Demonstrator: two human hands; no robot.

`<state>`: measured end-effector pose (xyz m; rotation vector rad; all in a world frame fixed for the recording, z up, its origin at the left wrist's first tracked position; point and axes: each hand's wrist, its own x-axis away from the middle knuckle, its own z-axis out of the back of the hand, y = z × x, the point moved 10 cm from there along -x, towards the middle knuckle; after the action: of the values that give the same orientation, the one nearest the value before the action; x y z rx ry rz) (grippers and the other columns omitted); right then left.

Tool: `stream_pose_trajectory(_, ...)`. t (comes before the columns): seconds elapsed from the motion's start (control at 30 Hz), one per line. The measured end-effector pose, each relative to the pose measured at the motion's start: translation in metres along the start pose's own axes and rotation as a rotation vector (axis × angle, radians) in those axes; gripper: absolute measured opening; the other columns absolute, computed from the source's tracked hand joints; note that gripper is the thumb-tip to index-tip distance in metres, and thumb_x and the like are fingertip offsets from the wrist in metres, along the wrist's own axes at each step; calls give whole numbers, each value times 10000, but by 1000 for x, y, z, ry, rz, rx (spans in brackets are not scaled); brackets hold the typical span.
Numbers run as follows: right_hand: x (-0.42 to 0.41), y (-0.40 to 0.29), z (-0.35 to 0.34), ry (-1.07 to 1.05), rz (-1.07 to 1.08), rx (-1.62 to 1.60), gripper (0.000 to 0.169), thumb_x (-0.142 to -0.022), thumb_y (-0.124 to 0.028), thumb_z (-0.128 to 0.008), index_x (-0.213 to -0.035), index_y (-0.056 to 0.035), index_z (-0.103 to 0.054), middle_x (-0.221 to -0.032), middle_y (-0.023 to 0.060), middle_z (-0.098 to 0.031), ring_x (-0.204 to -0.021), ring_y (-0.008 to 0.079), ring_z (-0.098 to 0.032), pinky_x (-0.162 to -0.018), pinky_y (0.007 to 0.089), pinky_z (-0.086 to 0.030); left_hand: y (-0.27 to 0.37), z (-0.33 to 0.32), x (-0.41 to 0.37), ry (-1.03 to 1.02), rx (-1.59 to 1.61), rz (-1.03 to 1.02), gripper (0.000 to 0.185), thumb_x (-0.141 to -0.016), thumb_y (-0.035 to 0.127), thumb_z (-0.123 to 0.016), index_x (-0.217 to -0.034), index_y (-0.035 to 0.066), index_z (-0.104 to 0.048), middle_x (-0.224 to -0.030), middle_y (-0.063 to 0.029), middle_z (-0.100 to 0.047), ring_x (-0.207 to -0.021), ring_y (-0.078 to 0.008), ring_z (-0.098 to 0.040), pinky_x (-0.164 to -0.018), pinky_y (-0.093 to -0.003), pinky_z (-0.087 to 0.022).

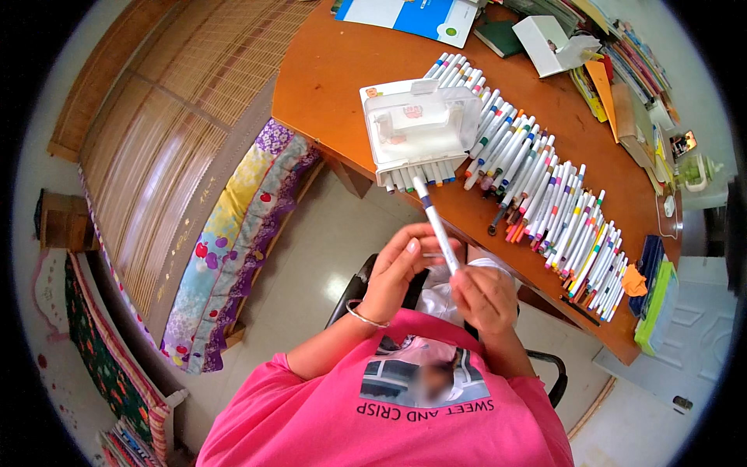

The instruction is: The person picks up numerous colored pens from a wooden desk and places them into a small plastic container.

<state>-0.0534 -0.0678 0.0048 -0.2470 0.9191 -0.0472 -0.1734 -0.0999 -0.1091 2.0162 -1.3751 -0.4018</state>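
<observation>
Between the finger and thumb tips of my right hand [484,298] is the lower end of a white marker [439,230] with a dark purple band. It points up and away from me, above my lap. My left hand [400,262] is half-curled just left of it, fingertips close behind the barrel. Whether they touch it, I cannot tell. Past the marker's far end, a clear plastic case [429,125] with a white base sits at the desk's edge. The ends of several markers [439,171] show at its near opening.
A long row of white markers [548,187] with coloured bands lines the wooden desk [332,76]. An orange crumpled piece [634,281] and a green-edged box [655,309] lie at the right end. Books [636,73] and an open white box [551,46] stand behind.
</observation>
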Motion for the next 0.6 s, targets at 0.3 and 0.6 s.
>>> stream_pose_trajectory(0.3, -19, 10, -9, 67, -7, 83, 287, -797, 17, -776, -1076, 23, -709, -945, 102, -697, -779, 226, -699, -654, 319, -570, 48, 35, -5, 280, -699, -392, 361, -1025, 167, -542, -1352, 24, -492, -1228, -96, -589, -1171, -187, -565, -1011, -345, -447)
stream_pose_trajectory(0.6, -49, 23, -68, 11, -81, -78, 278, -798, 37, -740, -1073, 26, -702, -990, 116, -705, -840, 266, -706, -700, 342, -562, 39, 35, -10, 269, -682, -339, 535, -992, 3, -523, -1498, 28, -352, -1375, -131, -520, -1251, -212, -524, -1071, -358, -416)
